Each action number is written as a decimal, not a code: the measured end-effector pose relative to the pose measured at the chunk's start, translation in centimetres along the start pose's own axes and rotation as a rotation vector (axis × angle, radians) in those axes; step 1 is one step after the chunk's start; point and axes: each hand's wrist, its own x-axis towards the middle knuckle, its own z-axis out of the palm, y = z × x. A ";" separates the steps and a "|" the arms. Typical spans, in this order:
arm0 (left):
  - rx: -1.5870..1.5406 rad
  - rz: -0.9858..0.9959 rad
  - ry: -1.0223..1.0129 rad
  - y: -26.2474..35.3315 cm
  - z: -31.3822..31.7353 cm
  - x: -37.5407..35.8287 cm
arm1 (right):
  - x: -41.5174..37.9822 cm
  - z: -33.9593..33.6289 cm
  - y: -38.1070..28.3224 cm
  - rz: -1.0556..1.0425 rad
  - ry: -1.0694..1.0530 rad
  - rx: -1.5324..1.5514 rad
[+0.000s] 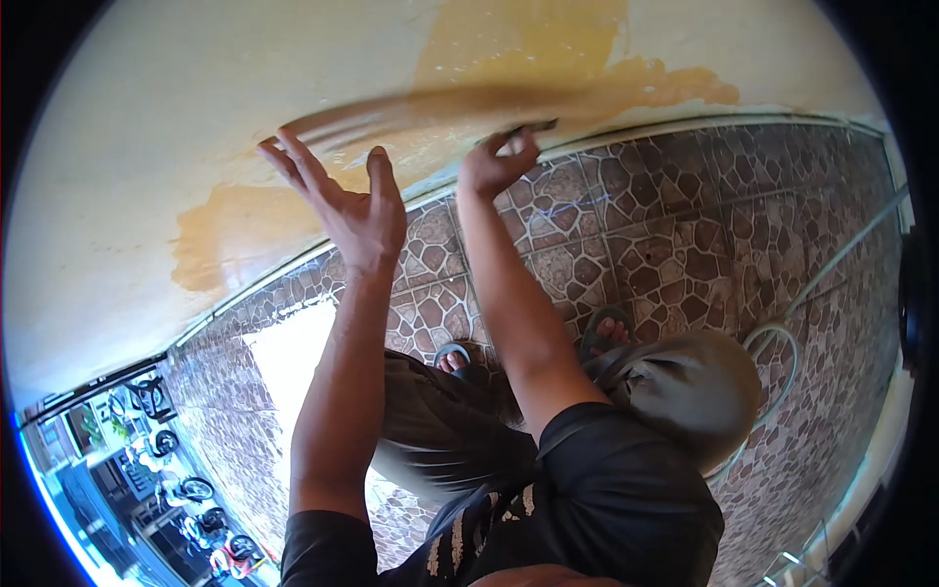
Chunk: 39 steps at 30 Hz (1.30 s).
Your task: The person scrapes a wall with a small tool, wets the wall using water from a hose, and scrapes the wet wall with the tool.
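My left hand (367, 220) is raised in front of the pale wall (186, 108), its fingers stretched out and its thumb apart. The fingertips overlap the wall at the edge of a yellow-orange patch of bare surface (245, 225). Lower on the wall, close to where it meets the floor, my right hand (497, 171) is closed on a small dark flat tool (536, 127). The hand covers most of this tool, and I cannot tell its kind. Beside it, a larger yellow-orange patch (518, 44) with pale flecks spreads over the wall.
Brown stone-patterned tiles (675, 220) cover the floor along the wall. A pale hose (831, 259) loops at the right. Both sandalled feet (611, 331) rest on the tiles. Bright light (298, 357) falls on the floor at the left; several parked motorcycles (196, 489) stand outside.
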 end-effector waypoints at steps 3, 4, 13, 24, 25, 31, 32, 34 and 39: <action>-0.071 -0.040 0.075 0.2 0.7 -0.1 | -3.9 -0.7 -2.0 0.156 -0.137 0.065; -0.087 -0.033 0.087 0.0 0.7 0.0 | -3.1 -1.0 -4.3 0.338 -0.170 0.086; -0.248 -0.412 0.424 -4.5 -5.9 2.9 | 0.3 -0.4 -4.5 0.300 -0.156 0.225; -0.846 -1.300 0.424 -12.8 -4.7 1.9 | -7.3 -1.1 -5.5 1.208 -0.315 0.551; -0.956 -1.396 0.372 -13.2 -3.8 1.6 | -7.8 -1.3 -6.8 1.142 -0.354 0.571; -0.997 -1.410 -0.092 -8.3 2.3 -0.3 | -7.2 -0.7 -11.5 0.627 -0.967 0.134; -1.058 -1.406 -0.102 -8.1 2.8 -0.4 | -6.4 -0.3 -11.4 0.792 -0.960 0.135; -1.173 -1.440 -0.113 -7.4 2.8 -0.3 | -2.4 0.8 -8.3 1.051 -1.149 0.209; -1.237 -1.445 -0.035 -7.1 4.8 0.1 | -3.3 1.5 -11.1 0.491 -1.147 -0.627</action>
